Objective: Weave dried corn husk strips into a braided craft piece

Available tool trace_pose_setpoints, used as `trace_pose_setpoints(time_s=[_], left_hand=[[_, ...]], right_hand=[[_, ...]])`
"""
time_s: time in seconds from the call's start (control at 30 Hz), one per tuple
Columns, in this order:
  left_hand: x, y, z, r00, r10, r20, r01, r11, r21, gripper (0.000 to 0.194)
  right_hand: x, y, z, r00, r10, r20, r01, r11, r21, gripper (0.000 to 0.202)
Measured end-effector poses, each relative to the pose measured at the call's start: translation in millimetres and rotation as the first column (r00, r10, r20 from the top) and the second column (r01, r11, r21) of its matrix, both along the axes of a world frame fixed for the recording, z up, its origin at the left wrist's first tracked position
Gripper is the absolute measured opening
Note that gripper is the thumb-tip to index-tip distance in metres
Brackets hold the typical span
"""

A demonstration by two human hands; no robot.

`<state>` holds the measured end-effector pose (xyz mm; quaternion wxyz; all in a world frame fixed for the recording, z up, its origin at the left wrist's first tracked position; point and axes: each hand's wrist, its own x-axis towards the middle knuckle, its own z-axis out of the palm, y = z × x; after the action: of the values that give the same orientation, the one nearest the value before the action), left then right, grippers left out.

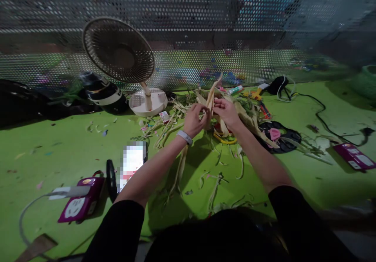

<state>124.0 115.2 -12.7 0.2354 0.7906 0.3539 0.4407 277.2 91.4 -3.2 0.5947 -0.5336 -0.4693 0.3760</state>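
Both hands meet over a heap of dry plant strips near the middle of the green table. My left hand [196, 119], with a pale band at its wrist, has its fingers closed on the lower part of a pale dry leaf [212, 93]. From the right, my right hand [226, 112] pinches the same leaf, whose tip points up. Long dry strips [179, 168] hang below my left wrist. Under my right forearm lie more broad dry leaves [249, 123].
On the green table [111, 140] a fan [148, 101] stands back left beside a dark jar [107, 95]. A lit phone [132, 162] and a purple device [80, 201] lie left. To the right are a black tray [289, 136], a purple box [354, 156] and a glue gun [257, 93].
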Motion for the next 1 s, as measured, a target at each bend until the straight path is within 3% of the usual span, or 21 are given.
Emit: trace_pose_setpoints(time_s=[0.07,0.17,0.33,0.43,0.53,0.6,0.67,0.73,0.83,0.93,1.0], left_hand=[[-2,0,1.0,0.998,-0.054,-0.011,0.054,0.998,-0.023,0.017],[-1,2,-0.3,0.999,-0.033,-0.019,0.031,0.997,-0.07,0.025],[5,1,-1.1,0.968,0.028,-0.251,-0.026,1.0,0.009,0.019],[2,8,1.3,0.918,0.138,-0.372,-0.141,0.99,0.018,0.02],[-14,31,3.1,0.87,0.293,-0.396,-0.309,0.951,0.026,0.018],[-29,51,4.4,0.817,0.419,-0.395,-0.459,0.889,-0.006,0.014],[-41,67,7.2,0.809,0.436,-0.394,-0.478,0.878,-0.01,0.017],[-43,72,12.4,0.822,0.414,-0.392,-0.447,0.895,0.009,0.018],[-30,56,21.6,0.886,0.347,-0.308,-0.344,0.937,0.067,0.026],[-8,26,25.1,0.977,0.047,-0.207,-0.07,0.992,-0.109,0.041],[2,11,22.3,0.978,-0.116,-0.172,0.085,0.981,-0.176,0.052]], right_hand=[[2,0,-0.5,1.0,0.007,0.025,-0.007,1.0,0.014,0.03],[1,-1,0.3,0.995,0.078,0.067,-0.081,0.996,0.046,0.033],[-4,-3,1.2,0.984,0.046,0.174,-0.06,0.996,0.072,0.031],[2,-2,1.6,0.959,-0.09,0.269,0.065,0.993,0.102,0.026],[21,1,4.2,0.914,-0.251,0.319,0.218,0.967,0.135,0.022],[35,3,7.2,0.904,-0.32,0.283,0.294,0.947,0.133,0.021],[44,5,10.4,0.928,-0.311,0.204,0.298,0.95,0.093,0.021],[43,4,13.4,0.962,-0.246,0.121,0.244,0.969,0.034,0.021],[31,0,17.6,0.985,-0.166,0.05,0.167,0.986,-0.025,0.02],[16,-7,22.4,0.994,-0.099,0.036,0.1,0.994,-0.037,0.021],[9,-10,26.0,0.994,-0.094,0.051,0.096,0.995,-0.024,0.021]])
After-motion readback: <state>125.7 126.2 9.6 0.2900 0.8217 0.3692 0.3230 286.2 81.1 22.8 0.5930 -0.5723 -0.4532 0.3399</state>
